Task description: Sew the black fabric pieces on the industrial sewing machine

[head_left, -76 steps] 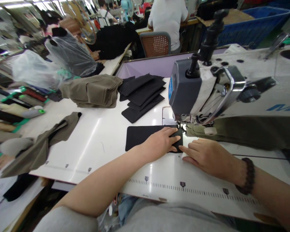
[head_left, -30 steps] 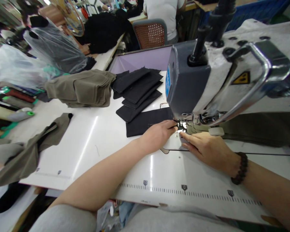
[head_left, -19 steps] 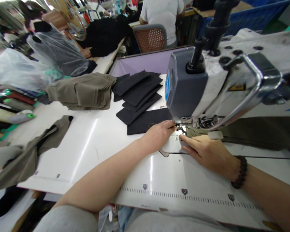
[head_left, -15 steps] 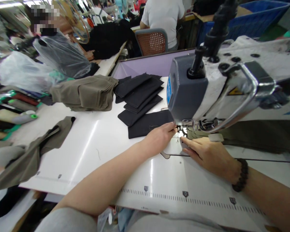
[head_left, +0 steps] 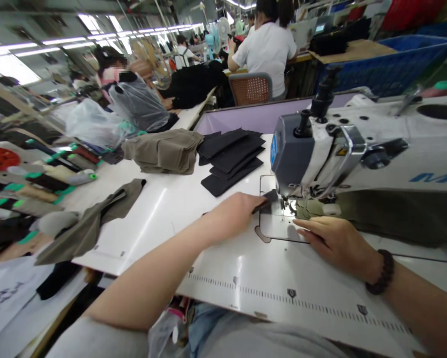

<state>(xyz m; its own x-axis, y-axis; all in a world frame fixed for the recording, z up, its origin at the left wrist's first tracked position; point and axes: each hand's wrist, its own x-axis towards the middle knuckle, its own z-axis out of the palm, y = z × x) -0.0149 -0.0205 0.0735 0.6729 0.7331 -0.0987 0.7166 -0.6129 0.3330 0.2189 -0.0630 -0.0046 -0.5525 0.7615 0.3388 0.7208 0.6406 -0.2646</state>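
My left hand [head_left: 232,215] is closed on a black cloth piece [head_left: 269,198], just left of the needle area of the sewing machine [head_left: 296,149]. Part of that cloth is hidden behind the hand. My right hand [head_left: 333,243], with a dark bracelet at the wrist, rests by the metal needle plate [head_left: 277,226], fingers extended and holding nothing visible. Folded black pieces [head_left: 234,156] lie fanned out behind my left hand, beside a stack of olive-brown cloth [head_left: 163,151].
Loose olive cloth [head_left: 107,211] and thread cones [head_left: 66,174] are on the left. More olive cloth [head_left: 402,216] lies under the machine arm. Beyond the table [head_left: 144,238] are a chair [head_left: 250,89], a seated person [head_left: 266,49] and a blue bin [head_left: 376,69].
My left hand has drawn back leftward from the needle, and the black piece that lay flat beside it is now bunched in its grip. The view has tilted up and shifted left.
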